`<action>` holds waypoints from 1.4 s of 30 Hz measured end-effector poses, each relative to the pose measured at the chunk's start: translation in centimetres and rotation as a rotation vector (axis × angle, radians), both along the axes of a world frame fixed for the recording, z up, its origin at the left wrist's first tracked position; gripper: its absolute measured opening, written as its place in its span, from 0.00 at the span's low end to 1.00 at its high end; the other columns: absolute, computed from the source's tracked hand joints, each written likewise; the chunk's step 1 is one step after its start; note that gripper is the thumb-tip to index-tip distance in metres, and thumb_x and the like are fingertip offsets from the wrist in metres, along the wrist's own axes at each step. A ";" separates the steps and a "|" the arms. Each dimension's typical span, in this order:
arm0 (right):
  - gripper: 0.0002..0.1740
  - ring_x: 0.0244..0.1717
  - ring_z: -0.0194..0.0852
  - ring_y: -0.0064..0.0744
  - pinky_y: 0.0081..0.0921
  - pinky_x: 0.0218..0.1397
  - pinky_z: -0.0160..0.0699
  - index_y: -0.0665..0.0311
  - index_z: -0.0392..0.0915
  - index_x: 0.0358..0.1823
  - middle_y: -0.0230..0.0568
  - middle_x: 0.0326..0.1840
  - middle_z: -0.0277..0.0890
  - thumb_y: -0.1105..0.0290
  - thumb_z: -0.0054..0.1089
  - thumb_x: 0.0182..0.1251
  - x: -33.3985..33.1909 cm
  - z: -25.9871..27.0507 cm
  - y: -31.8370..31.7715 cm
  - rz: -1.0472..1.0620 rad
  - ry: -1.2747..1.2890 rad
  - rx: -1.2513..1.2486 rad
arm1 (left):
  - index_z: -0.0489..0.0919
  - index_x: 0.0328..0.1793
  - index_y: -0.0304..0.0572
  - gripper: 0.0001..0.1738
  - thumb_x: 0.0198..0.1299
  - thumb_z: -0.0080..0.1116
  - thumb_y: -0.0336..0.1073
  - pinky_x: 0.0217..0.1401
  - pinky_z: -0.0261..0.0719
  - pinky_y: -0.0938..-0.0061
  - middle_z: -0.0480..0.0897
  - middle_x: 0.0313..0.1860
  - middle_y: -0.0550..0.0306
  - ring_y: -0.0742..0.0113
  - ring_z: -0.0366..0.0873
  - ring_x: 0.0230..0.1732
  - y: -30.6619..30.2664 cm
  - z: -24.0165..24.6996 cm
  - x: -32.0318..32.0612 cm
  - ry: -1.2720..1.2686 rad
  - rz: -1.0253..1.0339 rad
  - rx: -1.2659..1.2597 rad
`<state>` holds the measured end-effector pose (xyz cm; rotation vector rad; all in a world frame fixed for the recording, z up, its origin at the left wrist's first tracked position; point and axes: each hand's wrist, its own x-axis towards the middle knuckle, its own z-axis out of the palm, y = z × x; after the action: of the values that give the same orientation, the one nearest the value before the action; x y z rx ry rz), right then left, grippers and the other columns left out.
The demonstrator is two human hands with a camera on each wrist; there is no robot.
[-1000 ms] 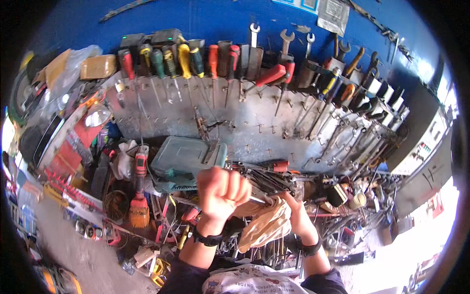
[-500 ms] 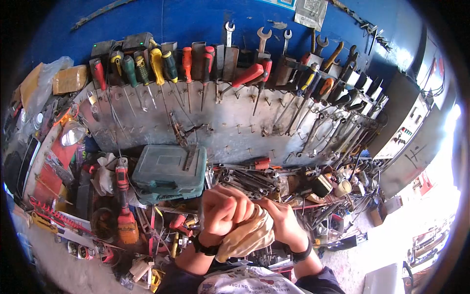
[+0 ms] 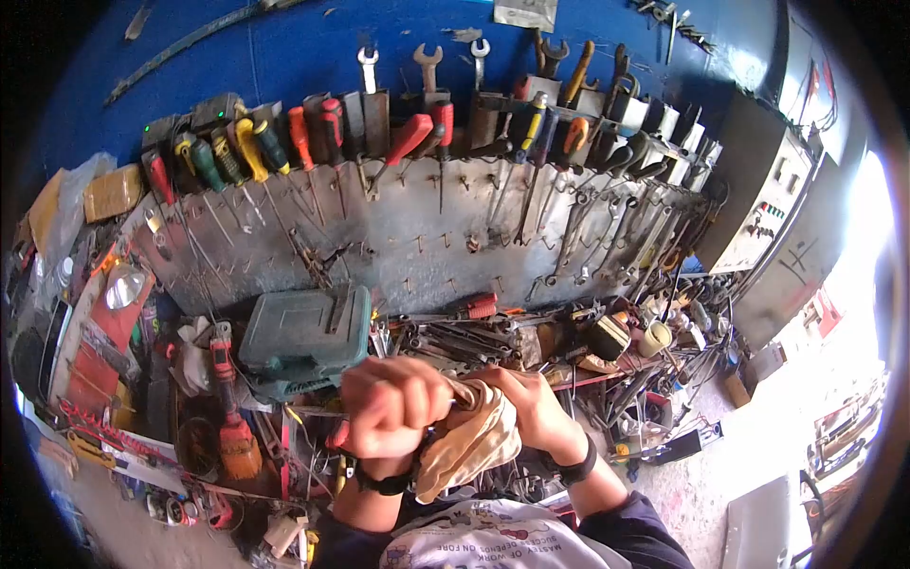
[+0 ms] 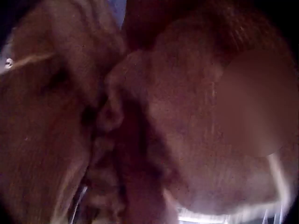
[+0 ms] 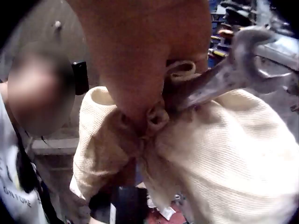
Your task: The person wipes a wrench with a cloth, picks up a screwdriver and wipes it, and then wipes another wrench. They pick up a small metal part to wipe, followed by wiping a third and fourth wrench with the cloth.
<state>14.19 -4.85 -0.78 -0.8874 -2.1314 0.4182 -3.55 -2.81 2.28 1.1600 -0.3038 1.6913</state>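
Note:
My left hand (image 3: 393, 408) is curled in a fist at the left end of a wrench, which is mostly hidden by fingers and fabric in the head view. My right hand (image 3: 533, 410) pinches a beige cloth (image 3: 466, 453) bunched round the wrench, close beside the left fist. In the right wrist view, the wrench's open-ended steel jaw (image 5: 252, 58) sticks out past the right hand's fingers (image 5: 135, 60), and loose folds of the cloth (image 5: 224, 158) hang on both sides. Dark, blurred folds of the cloth (image 4: 196, 107) fill the left wrist view.
Behind the hands is a bench with a green tool case (image 3: 305, 332) and a heap of wrenches (image 3: 455, 341). A red power tool (image 3: 232, 408) stands at left. Above, screwdrivers (image 3: 248, 147) and more wrenches hang on a metal pegboard (image 3: 379, 237). A control box (image 3: 763, 190) is at right.
The head view has swung right, so the bench and rack shift left. My left fist has come down from its raised place to the cloth, and the wrench shaft between the hands is now mostly covered.

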 end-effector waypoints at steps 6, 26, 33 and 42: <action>0.25 0.39 0.76 0.54 0.36 0.40 0.75 0.68 0.70 0.48 0.52 0.36 0.75 0.68 0.64 0.47 3.4 -3.4 0.8 -0.009 -0.027 -0.032 | 0.50 0.07 0.49 0.29 0.64 0.40 0.40 0.06 0.50 0.78 0.57 0.04 0.64 0.74 0.49 0.03 -0.3 1.8 -1.8 -0.050 -0.097 0.036; 0.17 0.56 0.66 0.28 0.27 0.57 0.68 0.62 0.62 0.60 0.39 0.54 0.68 0.69 0.42 0.71 2.2 -8.7 4.8 -0.632 1.283 -0.367 | 0.70 0.58 0.32 0.20 0.59 0.55 0.29 0.48 0.74 0.76 0.78 0.46 0.55 0.73 0.74 0.44 3.7 -7.5 5.7 0.979 -0.496 -0.589; 0.24 0.61 0.66 0.34 0.35 0.63 0.66 0.56 0.59 0.64 0.35 0.63 0.65 0.58 0.47 0.71 6.9 -1.8 2.1 -0.183 1.700 -0.190 | 0.76 0.47 0.30 0.13 0.57 0.57 0.30 0.47 0.72 0.77 0.80 0.39 0.59 0.76 0.73 0.39 4.8 -7.5 7.4 1.320 -0.151 -0.249; 0.22 0.57 0.69 0.32 0.34 0.58 0.71 0.57 0.64 0.61 0.35 0.56 0.70 0.58 0.49 0.70 13.6 -1.2 -3.7 -0.328 1.830 0.199 | 0.76 0.48 0.29 0.16 0.54 0.52 0.30 0.43 0.75 0.74 0.83 0.35 0.46 0.66 0.81 0.40 3.2 -4.1 12.6 1.502 -0.165 0.040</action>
<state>27.78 -8.51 -1.94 -0.3321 -0.3204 0.5015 9.02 0.37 -1.80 2.0036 0.4992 0.3439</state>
